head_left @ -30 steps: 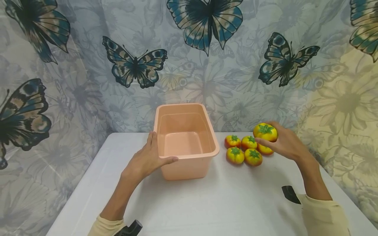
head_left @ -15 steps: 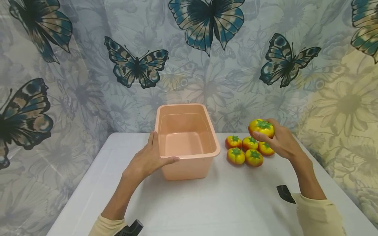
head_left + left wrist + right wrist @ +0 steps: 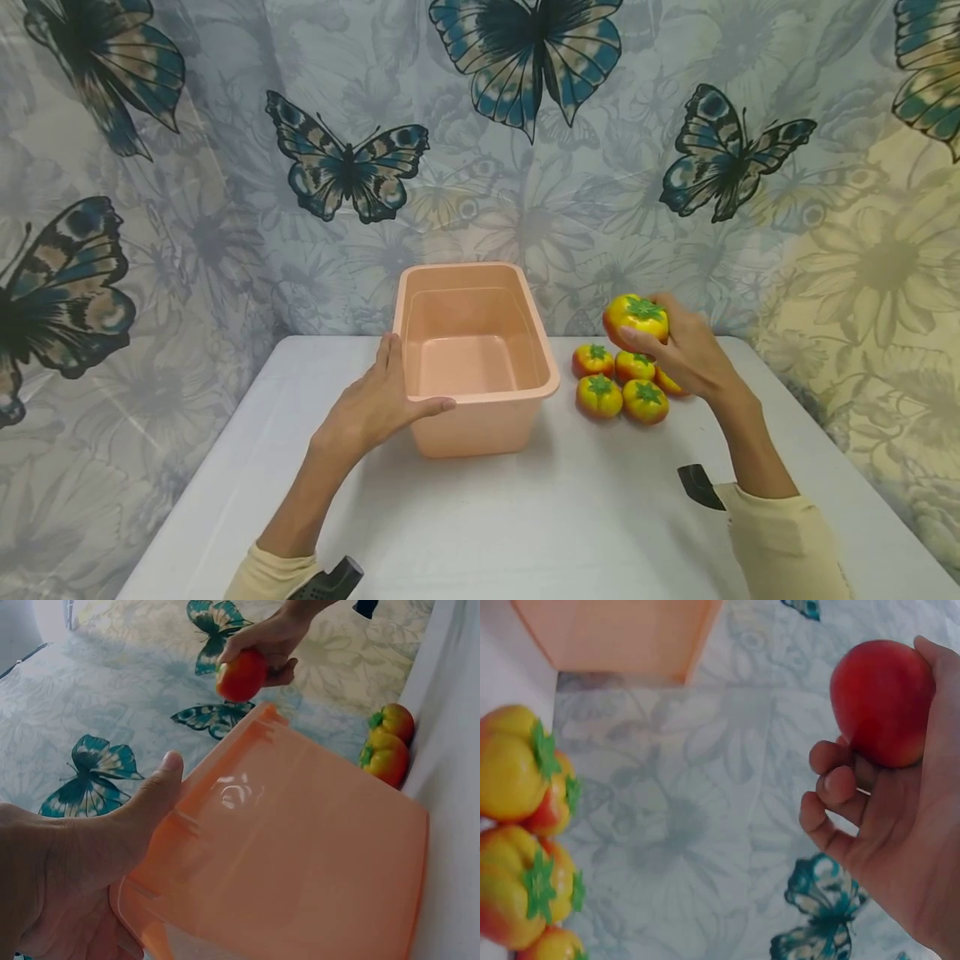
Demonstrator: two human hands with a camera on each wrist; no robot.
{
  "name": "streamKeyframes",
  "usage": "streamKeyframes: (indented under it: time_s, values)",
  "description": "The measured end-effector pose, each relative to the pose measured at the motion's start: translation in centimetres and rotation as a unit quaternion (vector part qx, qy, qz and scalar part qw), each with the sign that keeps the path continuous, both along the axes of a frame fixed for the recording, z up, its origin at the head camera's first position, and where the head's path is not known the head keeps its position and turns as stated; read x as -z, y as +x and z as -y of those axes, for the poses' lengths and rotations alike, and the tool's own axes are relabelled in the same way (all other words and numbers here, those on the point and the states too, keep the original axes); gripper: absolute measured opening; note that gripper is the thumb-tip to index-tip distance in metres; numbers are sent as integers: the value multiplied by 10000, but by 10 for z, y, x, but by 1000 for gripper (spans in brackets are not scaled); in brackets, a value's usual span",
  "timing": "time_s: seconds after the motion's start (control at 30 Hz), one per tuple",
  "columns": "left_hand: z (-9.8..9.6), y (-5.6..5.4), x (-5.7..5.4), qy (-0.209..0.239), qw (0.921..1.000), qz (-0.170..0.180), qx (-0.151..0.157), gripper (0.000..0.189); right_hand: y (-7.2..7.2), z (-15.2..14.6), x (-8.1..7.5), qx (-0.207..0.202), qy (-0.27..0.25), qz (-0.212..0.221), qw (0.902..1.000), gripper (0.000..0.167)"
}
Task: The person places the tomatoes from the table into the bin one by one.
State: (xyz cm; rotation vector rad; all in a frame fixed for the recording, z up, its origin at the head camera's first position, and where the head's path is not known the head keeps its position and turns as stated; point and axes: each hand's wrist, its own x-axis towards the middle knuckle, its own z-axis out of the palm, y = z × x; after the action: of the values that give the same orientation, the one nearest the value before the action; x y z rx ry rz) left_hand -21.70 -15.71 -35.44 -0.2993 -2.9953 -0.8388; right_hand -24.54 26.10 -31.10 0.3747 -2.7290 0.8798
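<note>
A peach-coloured plastic tub (image 3: 472, 429) stands on the white table, its inside bare. My left hand (image 3: 371, 404) holds its near left corner, thumb along the front rim and fingers against the left side. In the left wrist view, the thumb of my left hand (image 3: 112, 840) lies along the tub's rim. My right hand (image 3: 693, 346) grips a red-and-yellow tomato (image 3: 633, 318) with a green star-shaped top, raised above the table. From the right wrist view, the tomato's smooth red underside (image 3: 881, 701) shows, with some fingers loosely bent below it. Several similar tomatoes (image 3: 598, 397) sit beneath that hand.
The tomato group sits on the table (image 3: 525, 525) just right of the tub, near the back edge. A butterfly-and-flower patterned cloth (image 3: 480, 208) hangs behind and along both sides. Black wrist devices (image 3: 330, 579) sit at both sleeves.
My right hand has carried the tomato up and to the left, from the right side of the group to above it. The left hand and tub have stayed in place.
</note>
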Motion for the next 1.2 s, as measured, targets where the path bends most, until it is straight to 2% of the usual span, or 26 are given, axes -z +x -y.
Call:
streamKeyframes:
  time_s: [0.2,0.37,0.47,0.7,0.93,1.07,1.2]
  values:
    - [0,0,-1,-42,10000,1,-15,139,-5,29,2,-119,-13,58,9999,69]
    - [1,-1,0,-88,10000,7,-9,139,-16,58,11,-676,46,-688,9953,43]
    - [2,-1,0,-98,9999,-33,-27,139,-22,78,17,-979,89,-896,9911,39]
    - [1,-1,0,-21,10000,23,-31,139,-28,116,21,-1495,36,-404,9879,45]
    - [-1,-1,0,65,9999,121,-15,139,-29,135,23,-1976,135,-158,9801,42]
    - [-1,-1,-1,31,9999,110,-35,139,-28,138,25,-1988,88,147,9799,48]
    - [0,-2,-2,-34,10000,64,-54,139,-25,134,26,-1815,-94,482,9822,53]
